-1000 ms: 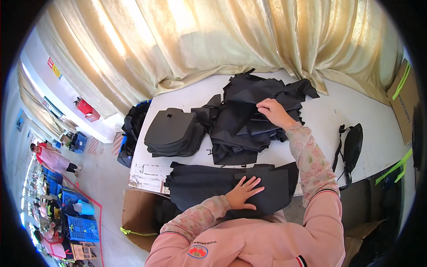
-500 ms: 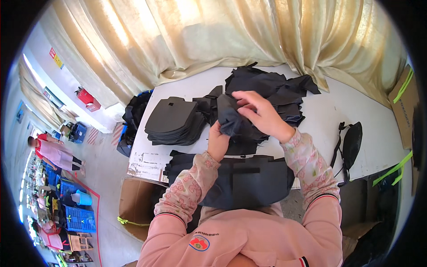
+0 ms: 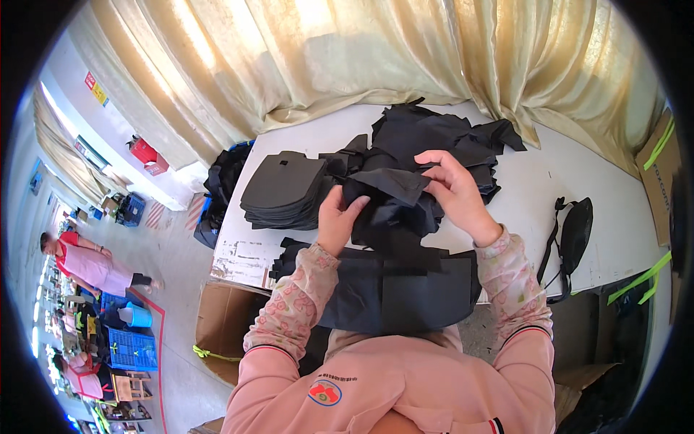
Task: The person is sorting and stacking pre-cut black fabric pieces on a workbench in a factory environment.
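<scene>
A black fabric piece [image 3: 390,184] is stretched between my two hands above the white table [image 3: 517,192]. My left hand [image 3: 339,218] pinches its left edge between thumb and fingers. On the other side my right hand [image 3: 455,197] grips the right edge, thumb pressed near the fingers. Behind it lies a loose heap of black fabric pieces [image 3: 426,134]. Left of my left hand rises a neat stack of dark grey panels [image 3: 282,184]. A large black padded piece [image 3: 405,293] hangs over the table's near edge, across my lap.
A small black pouch with straps [image 3: 575,235] lies on the right of the table. Cardboard boxes stand below left [image 3: 228,318] and at the far right [image 3: 654,177]. A curtain [image 3: 347,54] drapes onto the back edge. A person in pink [image 3: 94,264] is on the floor at left.
The fabric piece, bunched upright before, is now spread flatter between my hands. My left hand moved left and my right hand slightly right. The person at left shifted to the right.
</scene>
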### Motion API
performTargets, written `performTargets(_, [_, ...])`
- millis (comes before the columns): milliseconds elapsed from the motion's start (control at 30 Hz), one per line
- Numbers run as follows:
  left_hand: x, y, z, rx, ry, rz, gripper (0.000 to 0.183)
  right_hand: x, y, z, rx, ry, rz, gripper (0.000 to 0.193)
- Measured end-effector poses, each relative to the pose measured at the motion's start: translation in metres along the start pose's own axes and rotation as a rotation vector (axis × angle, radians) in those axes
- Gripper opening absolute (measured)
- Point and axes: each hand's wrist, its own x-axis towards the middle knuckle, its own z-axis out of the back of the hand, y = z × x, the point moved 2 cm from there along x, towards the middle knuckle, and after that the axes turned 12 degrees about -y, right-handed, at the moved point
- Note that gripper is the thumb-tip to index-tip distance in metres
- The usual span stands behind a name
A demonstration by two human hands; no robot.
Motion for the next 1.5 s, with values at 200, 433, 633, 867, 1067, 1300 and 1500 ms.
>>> performTargets(200, [-0.018,-0.053,-0.023,0.459,0.032,-0.711,0.071,-0.004,0.007,-0.005,0.203,0.211,-0.228,0.043])
performTargets(433, [-0.011,-0.043,-0.023,0.33,0.113,-0.503,0.037,-0.008,0.029,-0.008,-0.515,-0.241,0.445,0.035])
performTargets(633, [-0.006,-0.053,-0.032,0.188,-0.069,-0.472,0.028,-0.031,0.061,-0.04,-0.538,-0.197,0.484,0.051])
performTargets(867, [-0.002,-0.059,-0.008,0.278,-0.107,-0.713,0.042,-0.029,0.065,-0.031,-0.491,-0.168,0.503,0.029])
performTargets(1067, [0.014,-0.062,0.056,0.585,-0.184,-0.753,0.042,-0.067,0.094,0.005,-0.647,0.121,0.378,0.021])
performTargets(1300, [0.002,-0.044,0.147,0.776,-0.003,-0.734,0.038,-0.101,0.091,0.021,-0.523,0.435,0.051,0.014])
performTargets(1500, [-0.021,-0.029,0.221,0.951,0.153,-0.5,0.032,-0.112,0.076,0.053,-0.175,0.94,-0.25,0.017])
